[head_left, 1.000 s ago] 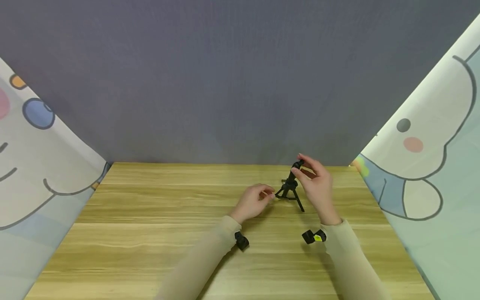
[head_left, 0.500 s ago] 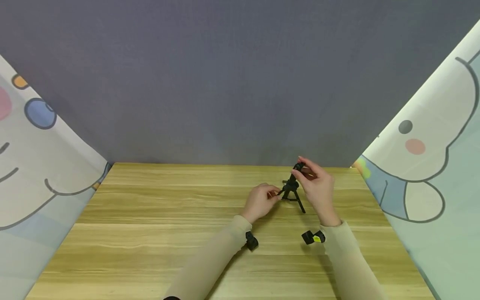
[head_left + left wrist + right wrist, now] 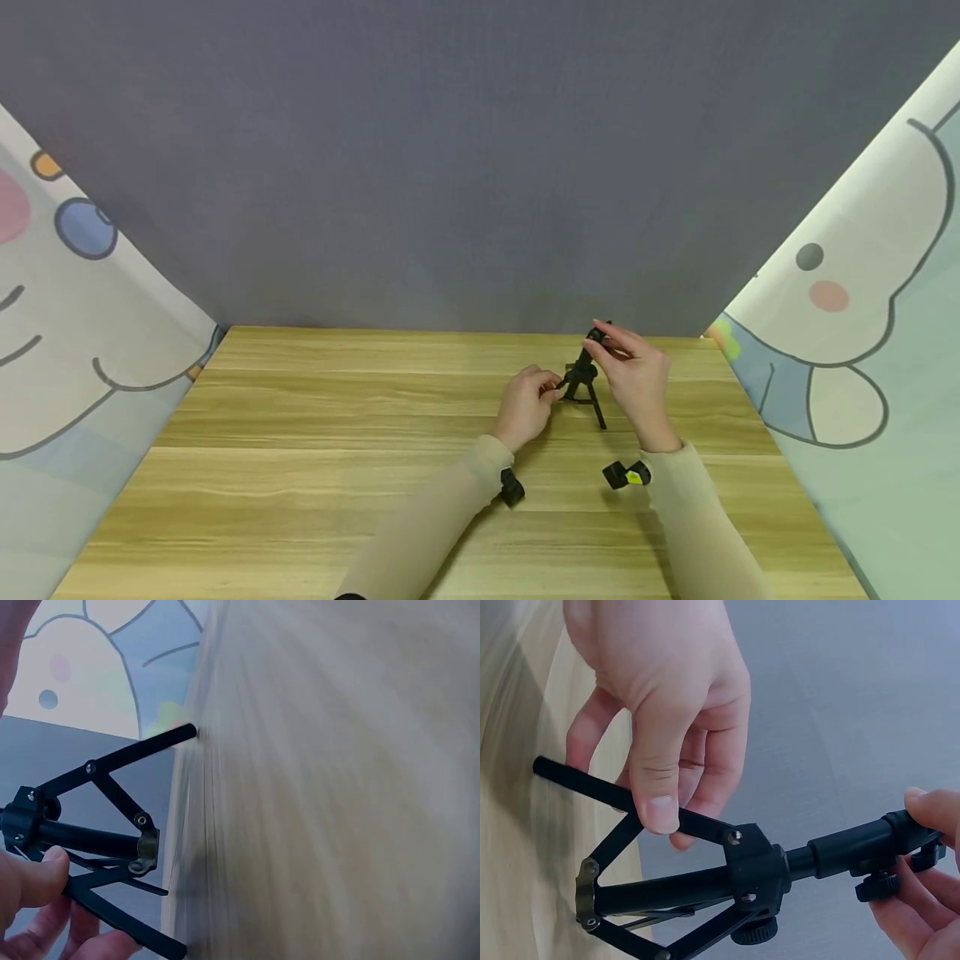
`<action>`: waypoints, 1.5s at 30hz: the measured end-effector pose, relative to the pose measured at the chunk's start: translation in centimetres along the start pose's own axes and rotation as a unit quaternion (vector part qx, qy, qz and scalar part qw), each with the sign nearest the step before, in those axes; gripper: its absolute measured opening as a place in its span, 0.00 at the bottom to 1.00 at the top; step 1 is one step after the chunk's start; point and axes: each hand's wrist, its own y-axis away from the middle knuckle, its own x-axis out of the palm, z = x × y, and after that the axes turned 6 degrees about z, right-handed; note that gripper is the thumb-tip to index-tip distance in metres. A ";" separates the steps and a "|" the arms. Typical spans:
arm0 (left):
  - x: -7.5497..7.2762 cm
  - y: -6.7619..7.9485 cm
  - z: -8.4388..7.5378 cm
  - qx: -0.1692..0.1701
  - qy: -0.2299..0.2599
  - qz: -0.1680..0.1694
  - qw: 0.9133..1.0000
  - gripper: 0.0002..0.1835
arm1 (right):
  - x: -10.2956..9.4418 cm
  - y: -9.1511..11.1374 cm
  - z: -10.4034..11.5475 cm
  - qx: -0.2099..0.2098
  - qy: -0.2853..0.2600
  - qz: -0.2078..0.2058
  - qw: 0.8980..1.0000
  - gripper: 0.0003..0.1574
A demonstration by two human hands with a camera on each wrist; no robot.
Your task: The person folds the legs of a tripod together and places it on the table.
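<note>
A small black tripod [image 3: 581, 373] stands with its legs spread at the back right of the table. My left hand [image 3: 522, 407] pinches one of its legs between thumb and fingers, and the right wrist view shows the thumb lying across that leg [image 3: 585, 784]. My right hand [image 3: 637, 379] holds the tripod's top end with thumb and fingertips. Below that grip, in the right wrist view, a small knob [image 3: 877, 886] sticks out from the column [image 3: 851, 846]. Folding braces [image 3: 120, 799] join the legs to the lower end of the centre tube.
The wooden table [image 3: 300, 467] runs back to a grey wall panel [image 3: 465, 167]. Cartoon-printed panels [image 3: 847, 250] flank it on both sides. A small black camera [image 3: 512, 487] is worn on the left wrist, another [image 3: 626, 475] on the right.
My left hand has moved right from beside the tripod's left leg and now grips that leg. My right hand stays at the top, slightly lower, and a bit more of the tip shows above its fingers.
</note>
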 end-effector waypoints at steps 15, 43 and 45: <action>0.5 -0.2 0.3 -0.003 0.097 -0.030 0.995 0.05 | 0.0 -0.2 0.1 0.012 -0.003 0.001 1.000 0.20; 1.9 -0.4 1.1 -0.027 0.234 -0.025 0.971 0.04 | -0.2 0.0 3.6 0.034 -0.038 -0.003 0.999 0.18; 1.9 -0.4 1.1 -0.030 0.231 -0.020 0.972 0.05 | -0.2 0.1 3.4 0.027 -0.044 -0.007 0.999 0.18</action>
